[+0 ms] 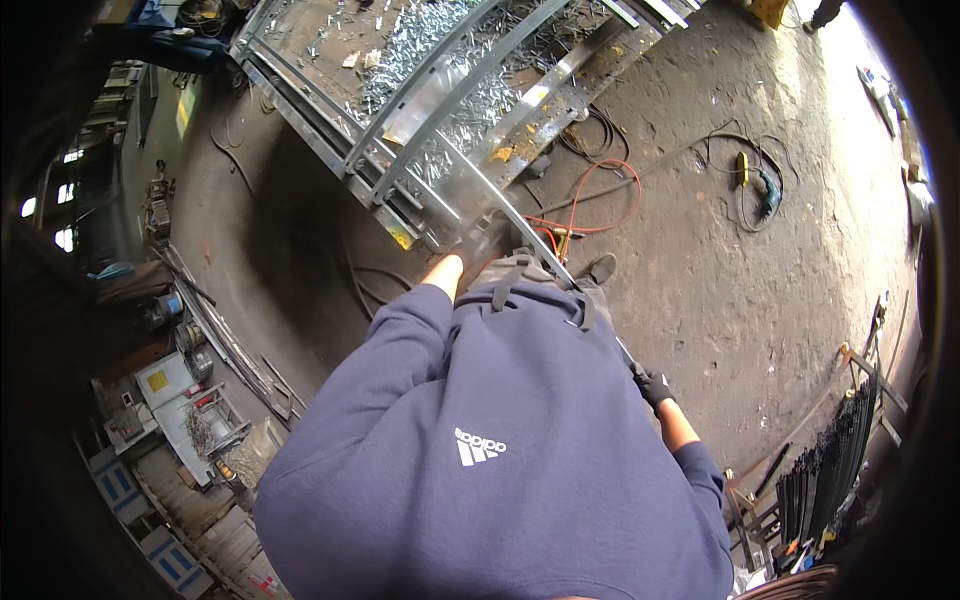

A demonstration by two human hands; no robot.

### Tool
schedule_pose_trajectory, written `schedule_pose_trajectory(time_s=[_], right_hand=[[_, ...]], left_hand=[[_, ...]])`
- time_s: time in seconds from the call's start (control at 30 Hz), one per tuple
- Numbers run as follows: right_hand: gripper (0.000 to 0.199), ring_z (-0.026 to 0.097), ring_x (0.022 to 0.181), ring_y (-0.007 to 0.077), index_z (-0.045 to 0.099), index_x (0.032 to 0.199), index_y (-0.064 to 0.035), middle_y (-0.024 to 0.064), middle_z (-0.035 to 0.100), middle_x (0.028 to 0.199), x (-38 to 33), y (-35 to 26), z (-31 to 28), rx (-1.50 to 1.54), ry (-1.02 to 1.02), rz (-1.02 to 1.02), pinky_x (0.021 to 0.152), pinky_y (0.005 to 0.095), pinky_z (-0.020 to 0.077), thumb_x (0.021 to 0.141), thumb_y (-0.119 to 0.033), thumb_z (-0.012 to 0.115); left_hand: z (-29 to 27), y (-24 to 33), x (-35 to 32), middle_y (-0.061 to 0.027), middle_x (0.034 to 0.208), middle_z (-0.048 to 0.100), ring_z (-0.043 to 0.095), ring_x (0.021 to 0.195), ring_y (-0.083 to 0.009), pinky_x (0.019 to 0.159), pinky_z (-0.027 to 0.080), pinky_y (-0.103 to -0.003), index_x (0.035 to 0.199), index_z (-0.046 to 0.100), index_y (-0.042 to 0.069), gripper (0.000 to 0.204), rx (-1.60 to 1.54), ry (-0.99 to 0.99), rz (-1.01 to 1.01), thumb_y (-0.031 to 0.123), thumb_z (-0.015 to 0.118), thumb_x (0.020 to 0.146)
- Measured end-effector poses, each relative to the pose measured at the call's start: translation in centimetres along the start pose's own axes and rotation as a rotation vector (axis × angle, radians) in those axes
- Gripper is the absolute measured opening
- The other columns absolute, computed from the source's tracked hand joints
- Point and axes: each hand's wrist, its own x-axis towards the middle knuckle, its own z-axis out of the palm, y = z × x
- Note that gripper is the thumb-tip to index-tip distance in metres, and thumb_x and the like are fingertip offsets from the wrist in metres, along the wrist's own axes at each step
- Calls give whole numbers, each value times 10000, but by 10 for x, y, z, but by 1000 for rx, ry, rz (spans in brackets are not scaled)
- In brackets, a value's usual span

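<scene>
A long, narrow metal strip (512, 213) runs slantwise from over the worktable, past my waist, to my right side. My right hand (655, 388), in a dark glove, is closed around its near end by my hip. My left hand (482, 238), also gloved, is beside the strip at the table's near corner; motion blur smears its fingers, and I cannot tell whether it touches anything. Curved metal rails (460, 100) lie across the worktable (310, 140), next to a large heap of loose, shiny small metal pieces (415, 50).
An orange hose (604, 228) and dark cables lie on the floor right of the table. Farther right is a corded power tool (769, 194). A rack of dark bars (825, 460) stands at lower right. Long metal stock (225, 325) and a pale box (165, 380) are at left.
</scene>
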Motion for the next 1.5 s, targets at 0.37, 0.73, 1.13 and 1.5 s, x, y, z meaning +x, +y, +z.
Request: schedule_pose_trajectory(time_s=[0.37, 0.73, 1.13, 1.5], right_hand=[[641, 603, 710, 182, 766, 1035, -53, 43, 667, 735, 48, 24, 2, -67, 216, -29, 685, 379, 490, 906, -667, 632], [469, 464, 497, 70, 752, 906, -100, -31, 599, 670, 48, -18, -1, 152, 0, 50, 473, 271, 373, 936, -563, 681], [543, 415, 466, 88, 707, 773, -85, -37, 491, 544, 80, -124, 45, 53, 184, 38, 478, 281, 316, 931, -602, 658], [454, 649, 1068, 414, 597, 1361, -105, 243, 673, 1191, 124, -373, 155, -356, 203, -527, 871, 468, 506, 1005, -383, 553]], left_hand=[[45, 41, -77, -156, 1283, 642, 611, 1186, -269, 1018, 474, -390, 1376, 521, 50, 409, -341, 713, 70, 75, 569, 971], [-121, 74, -63, -199, 1431, 448, 369, 1373, -398, 1184, 272, -519, 1467, 425, 86, 730, 160, 1096, 221, 141, 708, 796], [-213, 54, -18, -191, 1426, 433, 378, 1354, -406, 1121, 317, -560, 1421, 429, 107, 685, 303, 1156, 314, 245, 737, 825], [-259, 80, 39, -200, 1562, 270, 235, 1480, -410, 1142, 198, -719, 1510, 315, 97, 784, 392, 1175, 178, 563, 571, 933]])
